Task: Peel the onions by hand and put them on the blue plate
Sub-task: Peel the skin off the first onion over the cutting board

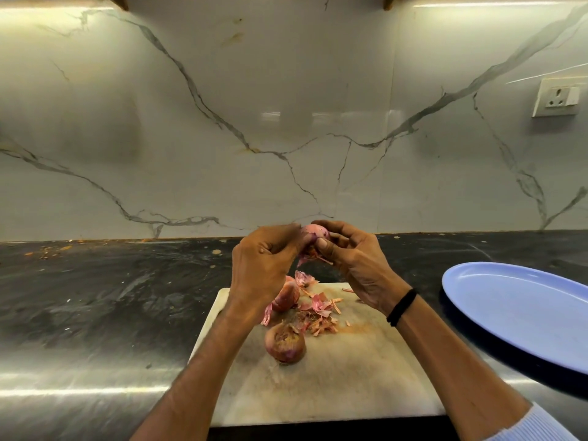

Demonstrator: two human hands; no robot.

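Pale square stone cutting board (350, 377) sits at the near edge of the dark, glossy counter (111, 297); its front edge runs along the counter's lip. Bare counter stretches left of the board and behind it, up to the white veined marble wall (286, 106). Right of the board, apart from it, lies the oval blue plate (525, 313), cut off by the frame edge.

Above the board's far edge, both hands hold one partly skinned pink-purple onion (313, 233) in the air. Left hand (264, 265): back towards the camera, fingers curled, gripping the onion's left side. Right hand (356, 265): thumb pressed on the onion's near face, fingers curled round behind it. Loose strips of skin hang under the onion between the hands. Black band (401, 307) on the right wrist; light blue ribbed sleeve (534, 424) at the bottom right corner. Both forearms cross over the board from its near corners.

On the board: one unpeeled reddish onion (284, 343) near the middle, a second reddish onion (286, 296) further back, partly hidden by the left wrist. Pink and tan peel scraps (318, 313) lie scattered between and just right of them. White wall socket (556, 97) high above the plate.
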